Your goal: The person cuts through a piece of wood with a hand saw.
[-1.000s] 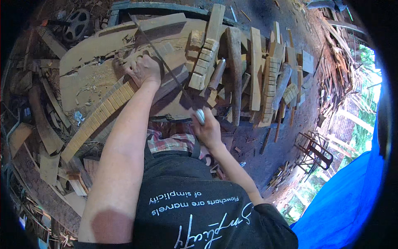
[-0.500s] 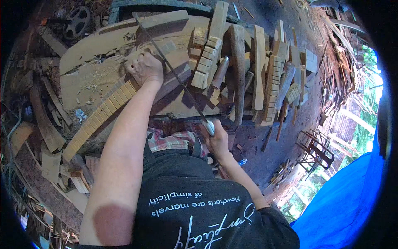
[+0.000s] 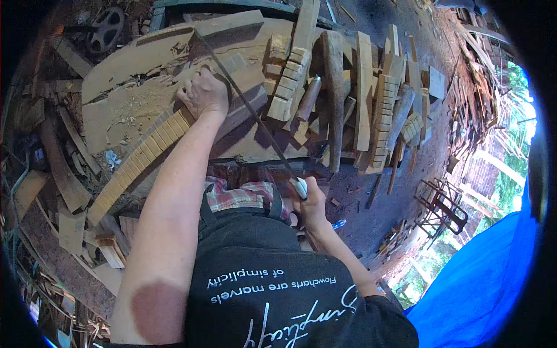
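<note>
My right hand is closed round the pale handle of a handsaw. The saw's long, narrow dark blade slants up and left across the workbench. My left hand, its fingers curled, grips a curved wooden piece with a row of evenly spaced cross cuts along it. This piece arcs from under my hand down to the lower left. The blade passes just right of my left hand, near the far end of the piece. Exactly where the teeth touch wood I cannot tell.
Right of the saw lie several notched blocks and rough sticks. A long board rests at the bench's far edge. Scrap wood covers the left side, beside a spoked wheel. A blue tarp hangs at lower right.
My right hand has moved slightly nearer and to the right, drawing the saw back with it. My left hand stays in place on the curved wooden piece.
</note>
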The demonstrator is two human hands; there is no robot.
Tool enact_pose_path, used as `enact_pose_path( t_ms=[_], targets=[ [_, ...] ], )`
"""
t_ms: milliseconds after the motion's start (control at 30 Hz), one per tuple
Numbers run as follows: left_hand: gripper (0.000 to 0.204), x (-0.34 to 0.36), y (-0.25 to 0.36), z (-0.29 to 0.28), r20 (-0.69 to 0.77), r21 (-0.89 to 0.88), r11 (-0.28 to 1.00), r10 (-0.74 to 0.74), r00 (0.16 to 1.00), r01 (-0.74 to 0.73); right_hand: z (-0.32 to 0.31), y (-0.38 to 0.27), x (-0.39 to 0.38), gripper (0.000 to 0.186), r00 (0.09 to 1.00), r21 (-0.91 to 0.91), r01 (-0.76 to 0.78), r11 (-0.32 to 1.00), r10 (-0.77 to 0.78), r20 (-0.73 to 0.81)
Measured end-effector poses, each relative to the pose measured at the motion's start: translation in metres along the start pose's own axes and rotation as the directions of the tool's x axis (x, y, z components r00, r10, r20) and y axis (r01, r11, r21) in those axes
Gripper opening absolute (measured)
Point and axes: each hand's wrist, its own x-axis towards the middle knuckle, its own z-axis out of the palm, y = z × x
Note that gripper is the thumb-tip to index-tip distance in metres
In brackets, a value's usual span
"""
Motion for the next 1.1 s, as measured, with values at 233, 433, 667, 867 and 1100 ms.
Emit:
enact_pose_path(
  t_ms=[233, 433, 667, 867, 1100],
  targets=[
    [0.026, 0.001, 0.006, 0.010, 0.128, 0.050, 0.998, 0.017, 0.992, -0.023, 0.042, -0.031, 0.096, 0.022, 0.979, -0.118, 0.177, 0.977, -0.187, -0.084],
    [0.029, 0.001, -0.001, 0.005, -0.002, 0.053, 0.998, 0.027, 1.000, -0.027, 0.004, 0.008, 0.002, 0.024, 0.995, -0.098, 0.070, 0.993, -0.077, -0.065],
    [0.025, 0.001, 0.003, 0.013, -0.016, 0.012, 0.999, 0.043, 0.999, -0.043, 0.040, -0.031, 0.089, 0.024, 0.986, -0.120, 0.144, 0.982, -0.153, -0.070],
    [0.025, 0.000, 0.003, -0.001, 0.003, -0.033, 0.999, -0.019, 1.000, 0.019, 0.003, -0.004, 0.015, 0.021, 1.000, -0.044, 0.004, 0.999, -0.004, 0.010],
    [0.024, 0.003, 0.002, 0.017, 0.039, 0.031, 0.999, 0.039, 0.998, -0.040, 0.034, -0.032, 0.087, 0.021, 0.987, -0.073, 0.154, 0.985, -0.156, -0.035]
  ],
)
